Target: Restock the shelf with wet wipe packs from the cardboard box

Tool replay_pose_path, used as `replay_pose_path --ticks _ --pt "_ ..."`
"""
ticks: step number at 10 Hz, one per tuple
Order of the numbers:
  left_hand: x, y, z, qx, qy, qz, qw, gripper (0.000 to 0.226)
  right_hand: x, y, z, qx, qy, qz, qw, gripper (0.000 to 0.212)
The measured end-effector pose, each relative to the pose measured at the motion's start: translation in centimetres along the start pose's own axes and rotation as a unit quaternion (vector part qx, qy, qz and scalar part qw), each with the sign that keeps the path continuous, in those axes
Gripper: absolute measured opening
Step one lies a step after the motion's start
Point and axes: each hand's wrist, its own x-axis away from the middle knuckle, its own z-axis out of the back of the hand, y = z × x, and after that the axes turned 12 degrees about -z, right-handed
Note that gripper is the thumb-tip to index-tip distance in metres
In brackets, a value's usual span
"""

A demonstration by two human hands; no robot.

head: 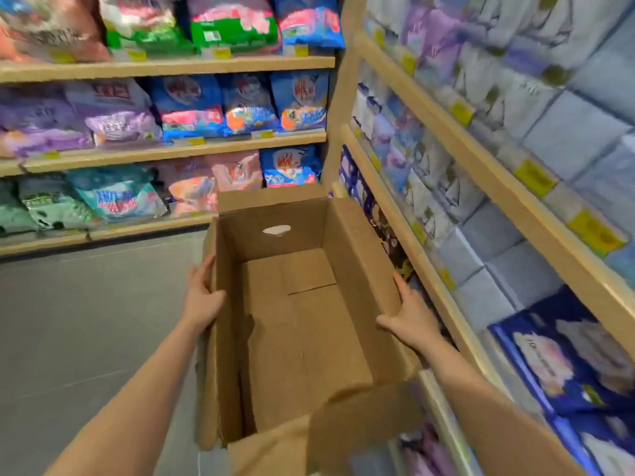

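An open brown cardboard box (pixel 302 324) fills the middle of the head view, and its inside holds nothing but bare cardboard. My left hand (pixel 202 297) grips the box's left wall, fingers curled over the rim. My right hand (pixel 410 314) presses on the right wall, thumb inside. The wooden shelf (pixel 457 132) on the right is packed with pale blue and dark blue wet wipe packs (pixel 563 359).
A second wooden shelf (pixel 171 149) across the back holds colourful bags in purple, blue, pink and green. Grey floor (pixel 86 321) lies to the left of the box. Yellow price tags (pixel 534 178) line the shelf edges. A loose box flap (pixel 360 420) hangs near me.
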Motion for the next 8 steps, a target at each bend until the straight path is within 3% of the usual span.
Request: replay_pose_path --ticks 2,4,5,6,7,8 --pt "-4.5 -16.9 -8.9 0.028 -0.06 0.037 0.997 0.093 -12.9 5.4 -14.4 0.046 0.006 -0.022 0.999 0.103" --pt "-2.8 -38.2 -19.9 -0.028 -0.114 0.088 0.989 0.099 -20.8 15.4 -32.1 0.117 -0.002 -0.053 0.992 0.104" --pt "-0.9 -45.3 -23.6 -0.07 -0.145 0.104 0.981 0.104 -22.6 19.3 -38.1 0.155 0.001 -0.064 0.986 0.106" --pt "0.6 -47.7 -25.5 -0.132 -0.191 0.137 0.963 0.11 -22.6 21.6 -40.9 0.176 -0.021 -0.064 0.982 0.107" --pt "0.4 -46.0 -25.7 -0.236 -0.236 0.205 0.92 0.112 -22.1 21.8 -39.9 0.186 -0.057 -0.08 0.978 0.103" --pt "-1.2 -39.2 -25.0 -0.341 -0.253 0.136 0.895 0.094 -18.9 19.9 -35.8 0.106 -0.098 -0.11 0.983 0.09"
